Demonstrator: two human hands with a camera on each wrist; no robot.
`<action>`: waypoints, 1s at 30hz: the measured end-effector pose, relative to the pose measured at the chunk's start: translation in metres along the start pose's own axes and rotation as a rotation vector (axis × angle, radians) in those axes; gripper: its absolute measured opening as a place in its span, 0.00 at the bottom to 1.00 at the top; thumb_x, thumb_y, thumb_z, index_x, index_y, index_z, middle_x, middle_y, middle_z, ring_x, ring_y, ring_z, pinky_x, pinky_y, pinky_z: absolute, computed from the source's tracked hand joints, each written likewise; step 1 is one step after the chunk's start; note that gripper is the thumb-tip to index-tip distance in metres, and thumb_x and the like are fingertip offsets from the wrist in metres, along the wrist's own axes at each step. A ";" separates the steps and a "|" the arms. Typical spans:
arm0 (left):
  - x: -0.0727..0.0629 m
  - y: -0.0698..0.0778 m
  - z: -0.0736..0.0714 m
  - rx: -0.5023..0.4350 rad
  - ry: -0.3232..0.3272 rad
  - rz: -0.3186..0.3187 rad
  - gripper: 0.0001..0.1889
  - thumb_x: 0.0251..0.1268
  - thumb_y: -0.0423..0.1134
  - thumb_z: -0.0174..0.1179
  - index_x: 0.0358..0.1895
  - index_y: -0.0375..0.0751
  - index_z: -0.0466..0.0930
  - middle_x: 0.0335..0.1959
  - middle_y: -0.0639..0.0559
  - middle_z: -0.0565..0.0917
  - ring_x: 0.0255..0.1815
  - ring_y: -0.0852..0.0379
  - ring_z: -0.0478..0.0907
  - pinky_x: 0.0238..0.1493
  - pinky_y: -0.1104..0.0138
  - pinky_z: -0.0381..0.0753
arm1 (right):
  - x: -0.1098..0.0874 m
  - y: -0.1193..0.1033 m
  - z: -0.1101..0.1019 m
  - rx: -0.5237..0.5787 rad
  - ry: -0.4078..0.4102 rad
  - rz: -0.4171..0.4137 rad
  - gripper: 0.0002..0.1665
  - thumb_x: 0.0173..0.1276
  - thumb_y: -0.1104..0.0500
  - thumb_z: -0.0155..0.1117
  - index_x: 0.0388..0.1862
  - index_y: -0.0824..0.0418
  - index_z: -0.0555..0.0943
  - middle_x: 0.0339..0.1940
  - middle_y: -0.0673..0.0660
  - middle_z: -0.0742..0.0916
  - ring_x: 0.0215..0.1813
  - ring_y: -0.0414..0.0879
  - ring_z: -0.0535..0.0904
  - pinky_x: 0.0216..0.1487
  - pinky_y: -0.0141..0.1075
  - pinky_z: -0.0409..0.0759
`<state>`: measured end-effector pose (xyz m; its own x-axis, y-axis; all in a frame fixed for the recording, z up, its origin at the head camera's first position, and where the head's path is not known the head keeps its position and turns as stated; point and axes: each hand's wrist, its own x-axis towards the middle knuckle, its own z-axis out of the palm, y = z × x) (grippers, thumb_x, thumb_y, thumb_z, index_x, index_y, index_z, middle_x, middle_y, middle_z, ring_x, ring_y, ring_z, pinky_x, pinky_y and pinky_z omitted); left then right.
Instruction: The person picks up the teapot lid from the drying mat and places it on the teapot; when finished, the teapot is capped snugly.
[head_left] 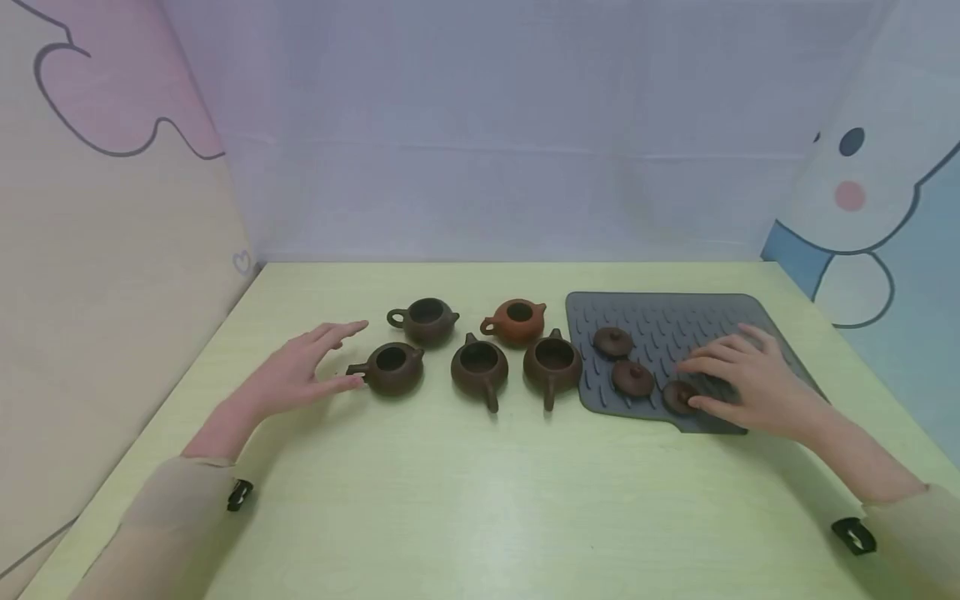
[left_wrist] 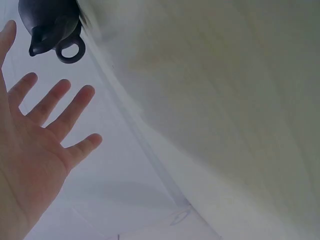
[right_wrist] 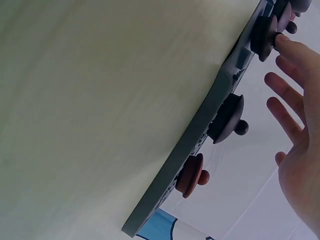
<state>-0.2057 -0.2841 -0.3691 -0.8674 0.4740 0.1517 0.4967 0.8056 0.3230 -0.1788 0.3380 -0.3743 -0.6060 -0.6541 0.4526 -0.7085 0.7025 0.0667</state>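
Note:
My left hand [head_left: 296, 371] is spread beside a dark brown teapot [head_left: 396, 382], its thumb tip close to the pot's handle. A near-black teapot [head_left: 431, 335] stands just behind. To the right sit two brown lidless teapots, one [head_left: 480, 377] beside the other [head_left: 564, 377], and a reddish teapot [head_left: 521, 332]. My right hand [head_left: 757, 383] hovers over the grey mat with loosely bent fingers. In the right wrist view its thumb overlaps the knob of a dark lid [right_wrist: 263, 37]. Farther left on the mat lie two more lids, one [head_left: 613, 342] behind the other [head_left: 632, 380].
The grey ridged mat [head_left: 660, 312] covers the table's right part. A reddish lid [right_wrist: 189, 177] and a dark lid [right_wrist: 227, 120] on it show in the right wrist view. Pale cloth [head_left: 480, 167] hangs behind the light wooden table [head_left: 480, 500], with printed cloth at both sides.

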 end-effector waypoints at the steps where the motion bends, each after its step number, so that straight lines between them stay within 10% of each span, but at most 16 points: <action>1: 0.000 0.001 0.000 -0.020 -0.011 -0.006 0.41 0.62 0.62 0.63 0.77 0.60 0.57 0.68 0.47 0.73 0.61 0.44 0.79 0.57 0.43 0.77 | 0.000 0.000 0.000 0.008 0.005 -0.008 0.30 0.69 0.29 0.52 0.47 0.49 0.86 0.43 0.52 0.88 0.50 0.53 0.77 0.65 0.66 0.58; 30: 0.014 0.010 0.012 -0.180 -0.104 -0.046 0.28 0.63 0.49 0.67 0.66 0.56 0.69 0.48 0.51 0.87 0.52 0.50 0.84 0.52 0.52 0.79 | 0.008 -0.001 0.005 0.118 0.055 -0.081 0.28 0.73 0.32 0.45 0.33 0.45 0.86 0.34 0.45 0.87 0.42 0.47 0.78 0.51 0.57 0.68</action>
<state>-0.2121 -0.2651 -0.3745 -0.8763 0.4802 0.0385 0.4352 0.7550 0.4904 -0.1845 0.3303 -0.3747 -0.5267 -0.6885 0.4986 -0.7939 0.6080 0.0010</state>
